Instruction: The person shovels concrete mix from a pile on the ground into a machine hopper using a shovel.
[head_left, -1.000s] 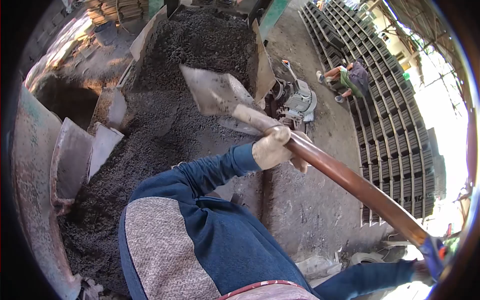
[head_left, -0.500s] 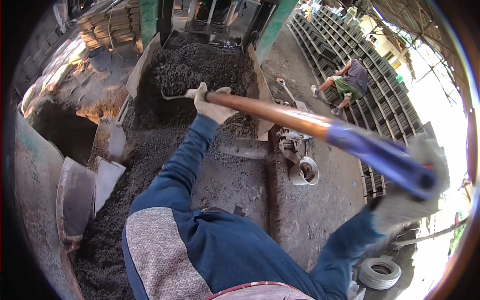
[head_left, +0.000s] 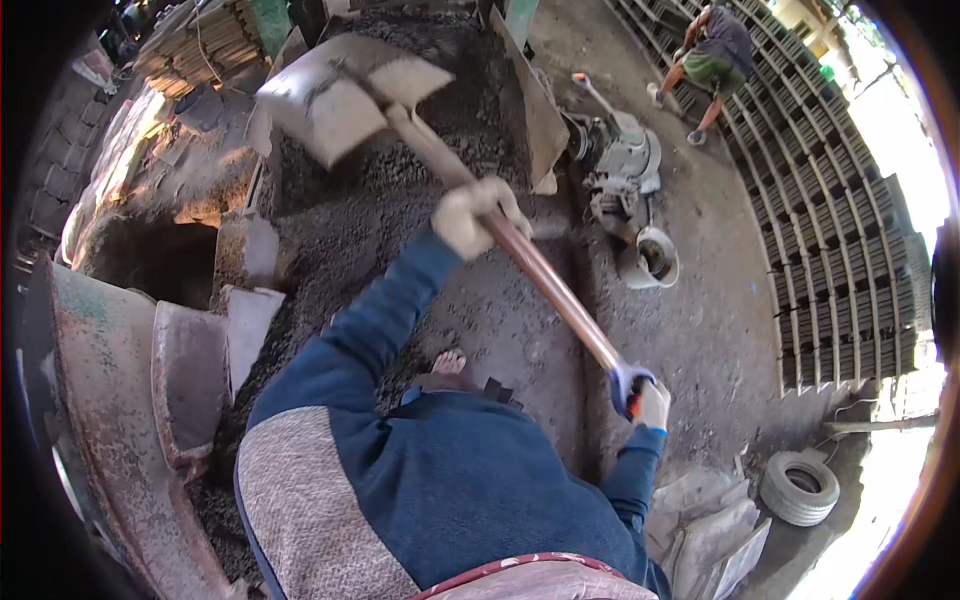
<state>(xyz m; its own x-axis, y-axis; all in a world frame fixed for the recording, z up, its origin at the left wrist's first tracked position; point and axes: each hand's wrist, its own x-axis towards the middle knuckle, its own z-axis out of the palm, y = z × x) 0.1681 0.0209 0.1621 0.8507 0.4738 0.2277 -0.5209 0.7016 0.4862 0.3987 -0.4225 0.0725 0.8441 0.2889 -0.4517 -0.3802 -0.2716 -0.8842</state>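
Observation:
A shovel crosses the view slantwise, its pale metal blade (head_left: 345,120) blurred at the upper left above the dark, crumbly material (head_left: 420,165). My left hand (head_left: 475,215), in a light glove, is wrapped round the shaft (head_left: 550,285) partway down from the blade. Near my right side, my gloved right hand (head_left: 652,402) grips the blue-and-orange handle end (head_left: 630,385). Bare metal shows on the blade face turned towards me.
Angled boards (head_left: 530,110) flank the dark material ahead. To the right are a motor-like machine (head_left: 615,150), a white bucket (head_left: 650,258) and a tire (head_left: 800,488). A person (head_left: 715,60) bends beside long racks of blocks (head_left: 840,240). A rusty metal wall (head_left: 110,380) curves along my left.
The shovel's handle end has swung down and inward from the right, and its blade has come up into full view. Both hands keep hold. My view has shifted; the other person now bends forward.

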